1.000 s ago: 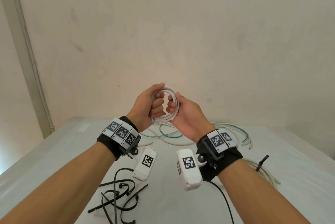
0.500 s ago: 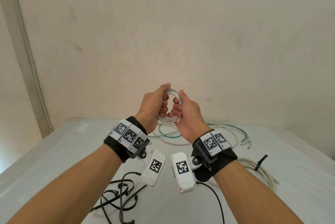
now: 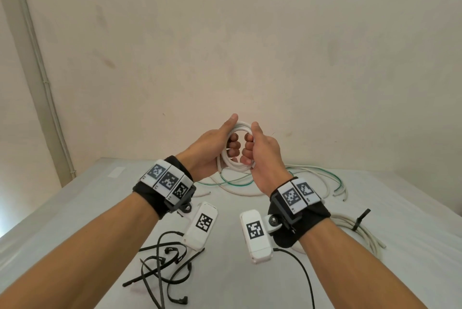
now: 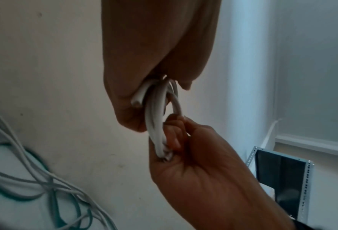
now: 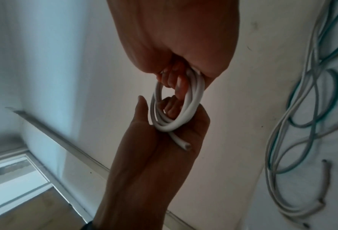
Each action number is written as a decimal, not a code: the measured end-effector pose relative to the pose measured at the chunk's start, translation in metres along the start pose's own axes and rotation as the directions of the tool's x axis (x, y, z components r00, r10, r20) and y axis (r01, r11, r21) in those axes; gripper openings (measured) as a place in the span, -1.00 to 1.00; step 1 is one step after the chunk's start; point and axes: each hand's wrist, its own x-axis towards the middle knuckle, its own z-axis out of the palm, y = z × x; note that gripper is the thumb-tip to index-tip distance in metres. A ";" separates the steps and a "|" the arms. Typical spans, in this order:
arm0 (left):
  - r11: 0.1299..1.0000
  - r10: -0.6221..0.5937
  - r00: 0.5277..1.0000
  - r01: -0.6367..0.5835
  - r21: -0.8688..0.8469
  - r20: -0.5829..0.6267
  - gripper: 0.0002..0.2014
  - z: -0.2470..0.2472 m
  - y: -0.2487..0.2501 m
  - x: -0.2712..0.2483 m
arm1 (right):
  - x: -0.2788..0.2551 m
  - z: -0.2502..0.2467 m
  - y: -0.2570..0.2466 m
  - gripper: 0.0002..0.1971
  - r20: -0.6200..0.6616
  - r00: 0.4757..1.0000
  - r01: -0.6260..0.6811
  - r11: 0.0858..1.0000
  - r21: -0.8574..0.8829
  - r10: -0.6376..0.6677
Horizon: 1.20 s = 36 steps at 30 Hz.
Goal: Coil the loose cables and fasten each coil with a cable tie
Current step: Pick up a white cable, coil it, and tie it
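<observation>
A small coil of thick white round cable [image 3: 237, 148] is held up in the air above the white cloth-covered table [image 3: 375, 208]. The left hand [image 3: 210, 151] grasps the coil's left side, fingers curled through its centre; the right hand [image 3: 262, 153] grasps its right side likewise. Below the coil, loose white and green cables [image 3: 310, 176] lie on the table. Nearer than the coil, black plastic cable ties [image 3: 162, 266] lie in a heap.

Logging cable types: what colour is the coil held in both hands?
White; the coil shows best in the right wrist view.
</observation>
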 end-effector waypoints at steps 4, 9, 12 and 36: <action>0.990 -0.014 0.996 0.001 0.140 0.091 -0.69 -0.013 -0.004 -0.001 | 0.007 -0.011 0.003 -0.56 0.009 0.999 0.045 0.988 -0.150 -0.044; 0.941 -0.064 0.996 0.042 0.335 0.055 -0.71 -0.026 0.001 -0.004 | 0.009 -0.020 0.012 -0.55 0.019 0.998 0.055 0.953 -0.297 -0.052; 0.886 -0.108 0.992 0.066 0.459 0.065 -0.73 -0.031 0.001 -0.005 | 0.008 -0.020 0.017 -0.55 0.038 0.998 0.064 0.929 -0.366 -0.054; 0.885 -0.356 0.926 0.292 0.362 0.125 -0.66 -0.085 -0.037 -0.017 | 0.009 -0.019 0.056 -0.54 0.119 0.993 0.065 0.880 -0.471 -0.010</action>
